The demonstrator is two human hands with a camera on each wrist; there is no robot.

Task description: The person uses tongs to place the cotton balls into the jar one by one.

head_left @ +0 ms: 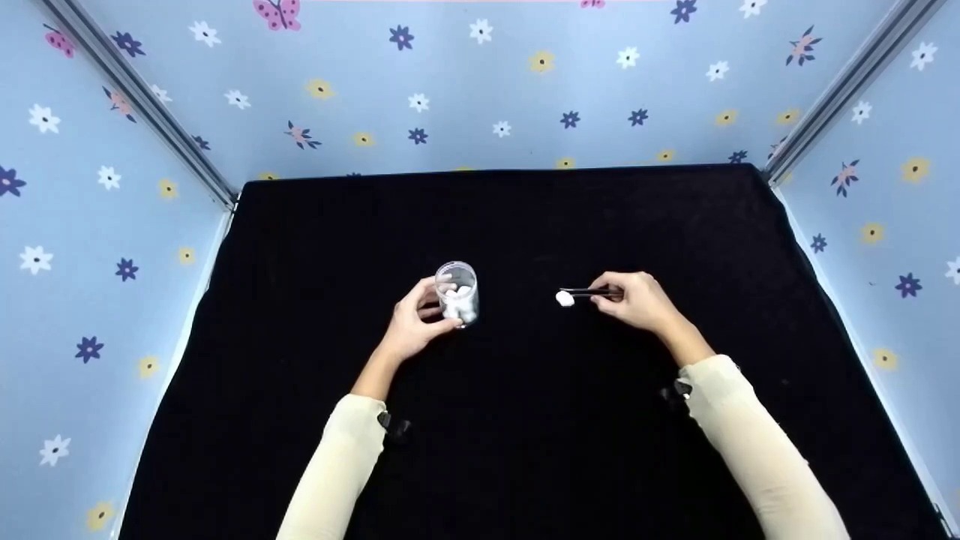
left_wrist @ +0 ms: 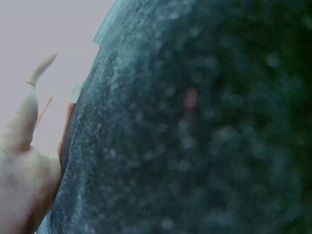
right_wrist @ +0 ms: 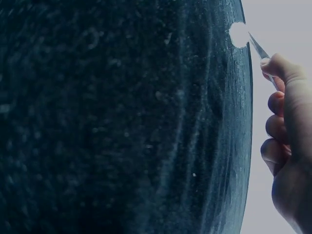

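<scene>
My left hand (head_left: 412, 321) grips a clear round jar (head_left: 475, 301), thumb on the near side and fingers round the far side. Several white cotton balls (head_left: 460, 306) lie inside, and the open mouth faces up. To the right, my right hand (head_left: 636, 301) pinches dark tweezers (head_left: 583, 292) between thumb and fingers. Their tips point left, with one white cotton ball (head_left: 565, 299) at the end. In the right wrist view that cotton ball (right_wrist: 239, 34) sits at the tips of the tweezers (right_wrist: 258, 46). Glare washes out the jar beside the left hand (left_wrist: 24, 161) in the left wrist view.
Black cloth (head_left: 525, 412) covers the table under both hands. Blue flowered walls (head_left: 480, 82) stand behind and on both sides, with metal posts (head_left: 142, 97) at the back corners. A small dark device (head_left: 394, 427) is strapped at each wrist.
</scene>
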